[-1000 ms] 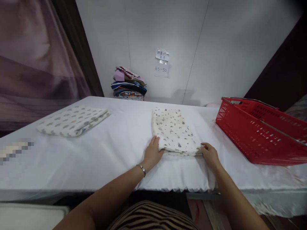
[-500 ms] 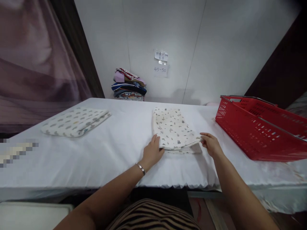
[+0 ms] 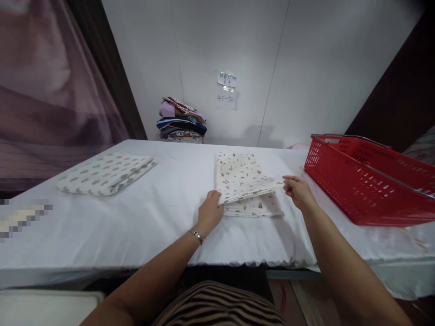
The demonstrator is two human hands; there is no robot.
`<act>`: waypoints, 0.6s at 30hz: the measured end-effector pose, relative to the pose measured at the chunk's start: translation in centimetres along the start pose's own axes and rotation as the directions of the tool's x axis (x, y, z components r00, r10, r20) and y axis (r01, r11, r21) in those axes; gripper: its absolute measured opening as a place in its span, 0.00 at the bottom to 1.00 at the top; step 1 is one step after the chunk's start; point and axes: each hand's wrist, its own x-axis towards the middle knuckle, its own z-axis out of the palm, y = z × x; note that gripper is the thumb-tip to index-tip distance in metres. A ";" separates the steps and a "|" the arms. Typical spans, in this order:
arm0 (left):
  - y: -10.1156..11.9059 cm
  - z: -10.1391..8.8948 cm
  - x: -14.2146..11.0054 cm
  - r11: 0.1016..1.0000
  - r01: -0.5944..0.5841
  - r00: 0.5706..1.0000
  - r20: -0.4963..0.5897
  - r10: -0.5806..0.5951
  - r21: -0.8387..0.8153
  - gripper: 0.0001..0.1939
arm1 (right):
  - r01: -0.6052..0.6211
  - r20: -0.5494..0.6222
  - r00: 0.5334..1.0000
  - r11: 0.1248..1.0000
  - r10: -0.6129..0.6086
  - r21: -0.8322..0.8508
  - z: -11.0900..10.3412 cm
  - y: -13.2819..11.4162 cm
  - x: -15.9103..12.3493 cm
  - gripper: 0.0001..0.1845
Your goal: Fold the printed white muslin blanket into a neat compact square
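Observation:
A cream cloth (image 3: 238, 170) with small grey and brown prints lies folded in layers in front of me. My left hand (image 3: 210, 210), a silver bracelet at its wrist, grips the near left corner of the upper layers. The near right corner is pinched in my right hand (image 3: 299, 192), lifted off the layers beneath. Between the hands the raised edge slants up to the right, and the lower layers show under it, flat on the white-covered table (image 3: 163, 217).
To the left lies another folded cloth (image 3: 102, 174) with grey cloud shapes. A red plastic basket (image 3: 367, 194) with metal handles stands at the right. Against the wall at the back is a stack of folded fabrics (image 3: 181, 120), with paper signs (image 3: 226, 88) on the wall nearby.
The near edge of the upper layers has been raised and drawn away from me, uncovering more of the lower layers. My left hand has shifted slightly left and my right hand slightly up.

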 end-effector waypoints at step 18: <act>-1.3 0.5 -1.4 0.999 0.035 0.998 0.057 -0.035 -0.002 0.23 | -0.041 0.056 0.994 0.820 0.089 -0.570 -1.6 6.4 -3.6 0.13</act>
